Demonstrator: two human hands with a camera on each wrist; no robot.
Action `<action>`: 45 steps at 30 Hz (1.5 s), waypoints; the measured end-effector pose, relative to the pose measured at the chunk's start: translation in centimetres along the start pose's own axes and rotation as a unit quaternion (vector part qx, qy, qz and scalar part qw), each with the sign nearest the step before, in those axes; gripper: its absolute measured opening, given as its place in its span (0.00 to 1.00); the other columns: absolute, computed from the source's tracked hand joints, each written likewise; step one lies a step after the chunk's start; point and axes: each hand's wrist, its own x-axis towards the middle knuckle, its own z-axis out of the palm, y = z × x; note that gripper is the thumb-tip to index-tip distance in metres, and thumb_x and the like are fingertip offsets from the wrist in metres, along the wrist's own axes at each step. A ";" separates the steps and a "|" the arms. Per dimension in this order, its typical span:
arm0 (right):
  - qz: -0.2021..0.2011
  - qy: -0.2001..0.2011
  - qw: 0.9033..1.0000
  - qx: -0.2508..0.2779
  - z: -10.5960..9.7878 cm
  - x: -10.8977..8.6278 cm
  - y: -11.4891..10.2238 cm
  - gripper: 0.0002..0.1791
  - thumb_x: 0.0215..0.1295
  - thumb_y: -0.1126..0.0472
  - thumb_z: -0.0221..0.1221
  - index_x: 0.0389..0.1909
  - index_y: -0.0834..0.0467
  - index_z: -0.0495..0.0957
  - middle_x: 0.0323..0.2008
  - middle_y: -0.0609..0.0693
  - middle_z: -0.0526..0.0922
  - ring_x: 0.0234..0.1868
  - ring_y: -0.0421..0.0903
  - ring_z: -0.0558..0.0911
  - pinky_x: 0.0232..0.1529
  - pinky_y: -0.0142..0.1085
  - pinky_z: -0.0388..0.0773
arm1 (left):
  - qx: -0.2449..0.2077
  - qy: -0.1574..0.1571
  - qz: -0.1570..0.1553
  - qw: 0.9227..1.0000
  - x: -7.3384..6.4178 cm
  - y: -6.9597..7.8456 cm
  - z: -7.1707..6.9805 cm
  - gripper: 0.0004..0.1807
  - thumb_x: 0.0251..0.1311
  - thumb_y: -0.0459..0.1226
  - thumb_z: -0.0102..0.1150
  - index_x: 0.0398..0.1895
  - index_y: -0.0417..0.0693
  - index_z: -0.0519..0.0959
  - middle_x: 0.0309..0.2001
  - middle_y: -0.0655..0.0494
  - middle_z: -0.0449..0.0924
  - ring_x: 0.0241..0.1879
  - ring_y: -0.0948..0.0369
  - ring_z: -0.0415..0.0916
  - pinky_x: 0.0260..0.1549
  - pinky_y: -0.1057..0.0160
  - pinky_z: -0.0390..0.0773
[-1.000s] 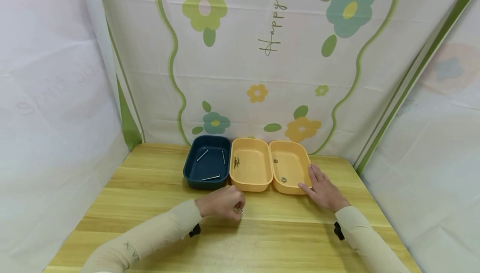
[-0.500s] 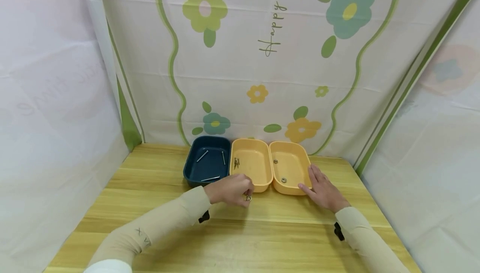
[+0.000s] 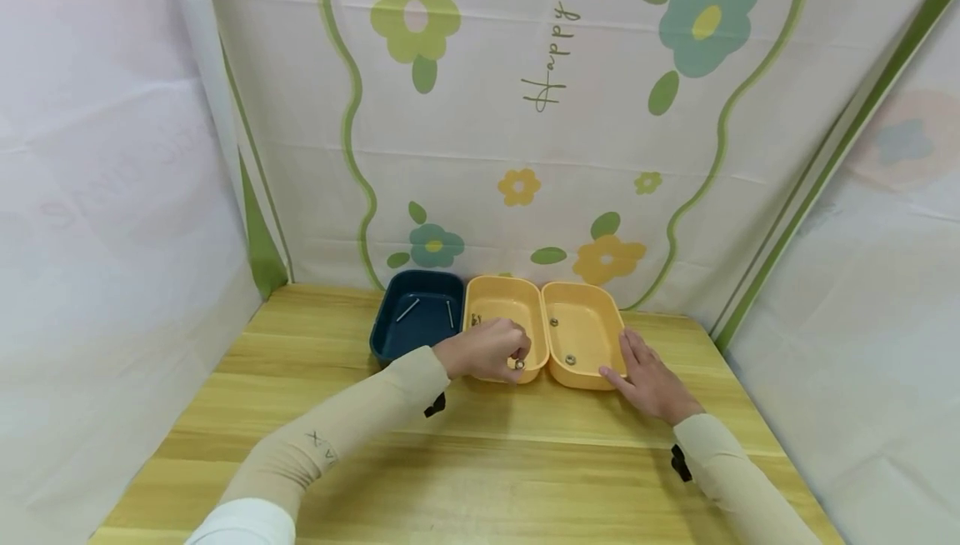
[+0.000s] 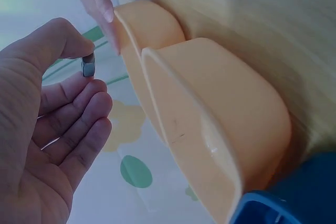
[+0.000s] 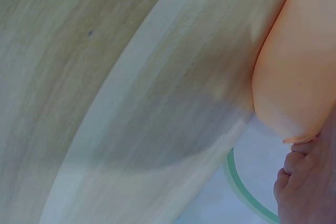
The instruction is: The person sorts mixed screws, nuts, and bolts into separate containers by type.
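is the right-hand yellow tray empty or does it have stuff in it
Not empty. The head view shows two small metal nuts lying on the floor of the right yellow tray, one near its back, one near its front.

**Floral cloth booth around a wooden table**

A light wooden table with streaked grain fills the six o'clock half. At twelve o'clock hangs a white backdrop printed with flowers and wavy green lines. Pale cloth panels close nine and three o'clock. Light is soft, even.
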 end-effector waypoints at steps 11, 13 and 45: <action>0.004 -0.001 1.000 0.003 -0.2 -0.4 0.2 0.53 0.81 0.34 0.46 0.82 0.73 0.43 0.83 0.72 0.43 0.84 0.70 0.48 0.79 0.67 0.50 | -0.007 0.032 -0.008 0.999 4.0 -0.3 -0.6 0.05 0.61 0.36 0.68 0.29 0.48 0.82 0.29 0.57 0.81 0.26 0.67 0.66 0.28 0.75 0.64; 0.005 0.000 1.000 0.004 -0.3 -0.4 0.2 0.53 0.81 0.34 0.46 0.82 0.73 0.43 0.83 0.72 0.43 0.84 0.71 0.48 0.79 0.67 0.50 | -0.016 0.040 -0.009 0.999 4.6 -0.3 -0.6 0.06 0.62 0.36 0.68 0.28 0.46 0.82 0.32 0.56 0.85 0.26 0.69 0.67 0.28 0.75 0.64; -0.006 0.014 1.000 -0.003 -0.2 -0.3 -0.8 0.51 0.82 0.36 0.47 0.81 0.74 0.45 0.83 0.73 0.45 0.83 0.71 0.51 0.78 0.67 0.54 | -0.027 0.103 -0.051 0.993 9.8 -0.8 4.5 0.09 0.68 0.35 0.66 0.48 0.43 0.88 0.47 0.52 0.89 0.45 0.61 0.85 0.46 0.71 0.82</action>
